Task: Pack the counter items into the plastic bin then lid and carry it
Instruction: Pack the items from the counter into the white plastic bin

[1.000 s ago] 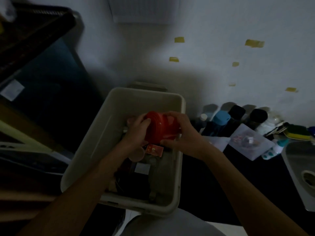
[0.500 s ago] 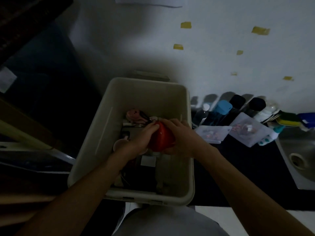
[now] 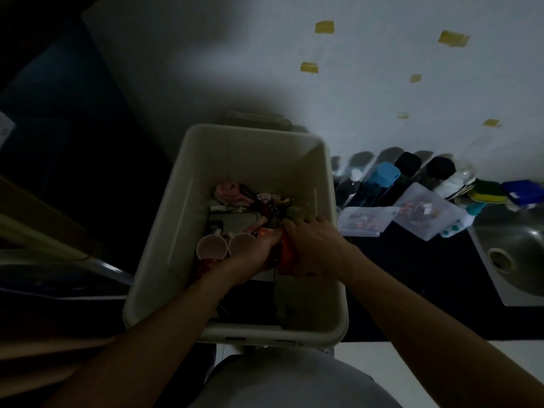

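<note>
The room is dim, lit mostly where the pale wall (image 3: pixel 382 92) catches light; small yellow tape scraps (image 3: pixel 324 27) dot it. A dark table (image 3: pixel 412 290) runs along that wall, and on its near edge sits the cream plastic bin (image 3: pixel 188 219), open, no lid on it. Both hands are down inside the bin: the left hand (image 3: pixel 253 254) and the right hand (image 3: pixel 315 248) close their grip from either side on a red thing (image 3: pixel 285 256), fingers wrapped around it, low among the contents. Beside the left hand stand two small pink cups (image 3: pixel 212 245), and a pink toy (image 3: pixel 229 192) lies towards the far wall of the bin. On the table to the right of the bin lie two clear plastic bags (image 3: pixel 365 220), with a row of dark bottles (image 3: pixel 407 166) standing against the wall behind them. Farther right a yellow-green sponge (image 3: pixel 485 191) rests near a steel sink (image 3: pixel 512 254) set into the table.
</note>
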### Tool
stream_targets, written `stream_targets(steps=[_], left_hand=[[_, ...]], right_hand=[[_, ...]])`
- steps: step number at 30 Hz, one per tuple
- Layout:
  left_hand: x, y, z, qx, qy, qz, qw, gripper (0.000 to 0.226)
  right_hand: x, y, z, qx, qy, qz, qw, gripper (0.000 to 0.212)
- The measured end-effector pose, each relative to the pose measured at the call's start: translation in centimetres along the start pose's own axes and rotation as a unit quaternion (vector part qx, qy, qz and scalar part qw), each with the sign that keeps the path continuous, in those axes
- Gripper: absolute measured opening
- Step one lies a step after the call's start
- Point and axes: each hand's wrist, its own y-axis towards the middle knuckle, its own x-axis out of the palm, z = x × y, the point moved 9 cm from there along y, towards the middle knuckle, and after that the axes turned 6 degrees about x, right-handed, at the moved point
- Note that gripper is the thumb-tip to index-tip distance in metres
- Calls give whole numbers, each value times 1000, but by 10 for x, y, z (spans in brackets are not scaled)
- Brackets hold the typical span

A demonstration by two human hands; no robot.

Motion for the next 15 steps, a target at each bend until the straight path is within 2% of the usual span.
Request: stream_targets(steps=[3, 8, 10, 13, 15], left_hand=[[1, -4, -1, -2, 102, -30, 994, 19], [-11, -4, 4, 36, 248, -20, 968, 39], [-17, -3, 3, 63, 330, -30, 941, 37], [-21, -3, 0, 94, 458, -59, 882, 31], [-21, -5, 0, 105, 486, -71, 865, 30]], right_hand=[[12, 2, -8, 2, -10, -33, 999, 90], [27, 4, -15, 11, -2, -51, 999, 86], [26, 2, -15, 11, -6, -58, 998, 86], [27, 2, -15, 12, -18, -64, 998, 89], [28, 2, -15, 16, -24, -57, 998, 89]])
